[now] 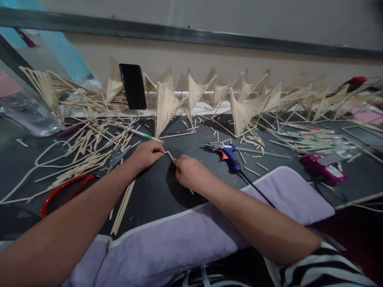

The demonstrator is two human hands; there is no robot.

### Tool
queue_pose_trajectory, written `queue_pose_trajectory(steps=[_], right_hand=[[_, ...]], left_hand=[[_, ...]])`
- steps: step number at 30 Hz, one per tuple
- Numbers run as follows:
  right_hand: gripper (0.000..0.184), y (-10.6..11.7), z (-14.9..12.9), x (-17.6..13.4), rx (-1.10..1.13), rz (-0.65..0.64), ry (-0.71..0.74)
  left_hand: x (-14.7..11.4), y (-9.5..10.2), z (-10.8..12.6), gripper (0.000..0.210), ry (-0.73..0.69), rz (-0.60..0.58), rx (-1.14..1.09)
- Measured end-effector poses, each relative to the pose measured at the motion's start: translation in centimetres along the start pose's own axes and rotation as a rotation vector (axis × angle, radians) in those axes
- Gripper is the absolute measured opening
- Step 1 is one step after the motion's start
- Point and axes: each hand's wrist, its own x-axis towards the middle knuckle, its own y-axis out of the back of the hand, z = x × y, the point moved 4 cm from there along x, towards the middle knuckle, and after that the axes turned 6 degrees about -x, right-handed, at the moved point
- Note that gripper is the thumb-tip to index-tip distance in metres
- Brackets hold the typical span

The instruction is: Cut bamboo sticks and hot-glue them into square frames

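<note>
On my feed, left hand (147, 154) and right hand (190, 172) each pinch one end of a small, angled, pale wooden stick piece (170, 155) left of the blue plastic glue gun (230, 156), longer visible leg slanting down toward the right hand, nearer the gun.

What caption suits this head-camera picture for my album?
Left hand and right hand hold thin sticks meeting at a corner, blue glue gun nearby.

Sticks (124, 207), pale tan; glue gun (233, 160), blue (trigger (223, 155) orange); scissors handles (47, 200), red; cloth (179, 235), lilac, white-edged; sleeve (326, 267), black-and-white striped.
</note>
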Motion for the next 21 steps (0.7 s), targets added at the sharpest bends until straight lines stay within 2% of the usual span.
queue_pose_trajectory(steps=[13, 21], right_hand=[[0.029, 0.11, -0.07, -0.01, -0.014, -0.003, -0.001], [0.030, 0.23, -0.16, -0.06, -0.005, 0.040, -0.013]], left_hand=[[-0.01, 0.02, 0.08, 0.018, 0.000, -0.006, -0.011], [-0.03, 0.15, 0.19, 0.018, -0.029, -0.001, -0.012]])
